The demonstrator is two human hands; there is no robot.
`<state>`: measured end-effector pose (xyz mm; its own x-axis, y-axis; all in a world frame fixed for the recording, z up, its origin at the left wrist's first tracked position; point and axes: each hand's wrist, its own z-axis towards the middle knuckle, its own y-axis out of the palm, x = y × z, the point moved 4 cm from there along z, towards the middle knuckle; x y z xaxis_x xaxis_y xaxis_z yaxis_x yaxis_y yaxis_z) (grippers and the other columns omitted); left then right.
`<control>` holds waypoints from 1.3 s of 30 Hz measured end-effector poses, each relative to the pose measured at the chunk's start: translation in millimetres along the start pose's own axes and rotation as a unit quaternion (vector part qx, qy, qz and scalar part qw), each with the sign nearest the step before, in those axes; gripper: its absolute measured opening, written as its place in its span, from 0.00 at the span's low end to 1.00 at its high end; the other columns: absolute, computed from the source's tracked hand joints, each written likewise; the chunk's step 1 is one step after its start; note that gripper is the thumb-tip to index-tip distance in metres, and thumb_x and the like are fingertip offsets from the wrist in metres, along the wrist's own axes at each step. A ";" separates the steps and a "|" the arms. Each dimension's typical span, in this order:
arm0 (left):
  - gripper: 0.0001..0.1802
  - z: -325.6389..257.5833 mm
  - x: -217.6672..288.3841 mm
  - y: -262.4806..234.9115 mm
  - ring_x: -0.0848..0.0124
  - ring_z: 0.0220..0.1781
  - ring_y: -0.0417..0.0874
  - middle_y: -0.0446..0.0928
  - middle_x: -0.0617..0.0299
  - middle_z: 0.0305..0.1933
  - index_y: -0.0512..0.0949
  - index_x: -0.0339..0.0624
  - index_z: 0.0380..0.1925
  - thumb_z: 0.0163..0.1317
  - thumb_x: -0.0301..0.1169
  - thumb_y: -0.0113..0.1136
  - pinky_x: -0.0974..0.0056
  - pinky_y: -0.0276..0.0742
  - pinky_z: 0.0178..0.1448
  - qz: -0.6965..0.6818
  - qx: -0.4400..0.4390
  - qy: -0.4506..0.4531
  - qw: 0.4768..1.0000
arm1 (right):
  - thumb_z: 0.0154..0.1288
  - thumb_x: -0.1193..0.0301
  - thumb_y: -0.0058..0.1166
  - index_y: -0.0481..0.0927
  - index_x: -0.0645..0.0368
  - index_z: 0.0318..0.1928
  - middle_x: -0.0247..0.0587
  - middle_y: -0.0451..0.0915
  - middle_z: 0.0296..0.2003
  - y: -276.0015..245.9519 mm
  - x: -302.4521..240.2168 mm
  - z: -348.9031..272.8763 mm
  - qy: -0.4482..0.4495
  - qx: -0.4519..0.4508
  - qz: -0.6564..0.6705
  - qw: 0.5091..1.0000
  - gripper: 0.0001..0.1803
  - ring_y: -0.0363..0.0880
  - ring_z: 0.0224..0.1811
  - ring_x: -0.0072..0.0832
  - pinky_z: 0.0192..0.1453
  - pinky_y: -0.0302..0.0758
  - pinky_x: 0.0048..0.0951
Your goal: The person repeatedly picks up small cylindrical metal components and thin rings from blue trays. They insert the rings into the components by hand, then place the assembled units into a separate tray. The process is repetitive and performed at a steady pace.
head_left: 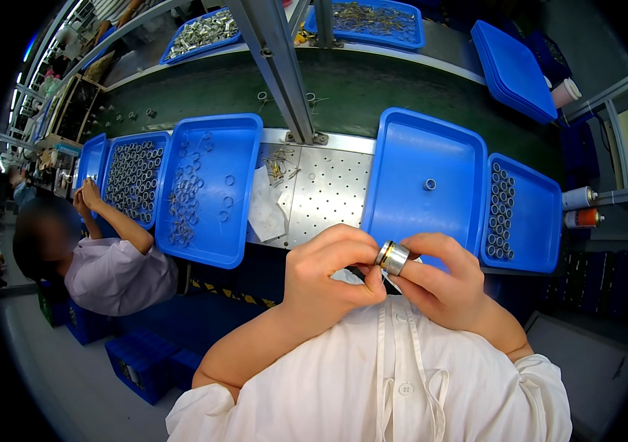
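Observation:
Close in front of my chest, a short silvery metal sleeve with a dark, yellowish-lined rim is held between both hands. The thumb and fingers of my left hand pinch its rimmed left end. My right hand grips the right side, fingers bent around it. Just beyond the hands is a blue tray with a single metal ring in it. At its right, another blue tray carries several similar rings in rows.
A perforated metal plate lies left of the near tray, with small brass-coloured pieces and a white sheet. Further left, a blue tray holds thin rings. A metal post rises before the green belt. A co-worker sits at left.

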<state>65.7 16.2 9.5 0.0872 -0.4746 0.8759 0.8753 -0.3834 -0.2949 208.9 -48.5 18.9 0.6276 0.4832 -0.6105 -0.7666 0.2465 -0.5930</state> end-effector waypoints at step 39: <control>0.09 5.5 5.0 -3.0 0.74 0.25 0.79 0.77 0.60 0.28 0.76 0.36 0.21 0.37 0.16 0.63 0.73 0.75 0.29 0.011 -0.004 0.014 1.000 | 0.43 0.82 0.65 0.79 0.63 0.34 0.45 0.76 0.38 -4.0 -0.5 4.4 0.029 0.014 0.038 0.999 0.14 0.79 0.34 0.34 0.35 0.78 0.26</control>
<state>66.1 19.4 16.9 0.0920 -0.5050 0.8582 0.8698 -0.3789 -0.3162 211.1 -46.0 23.8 0.5735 0.4521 -0.6831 -0.8154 0.2351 -0.5290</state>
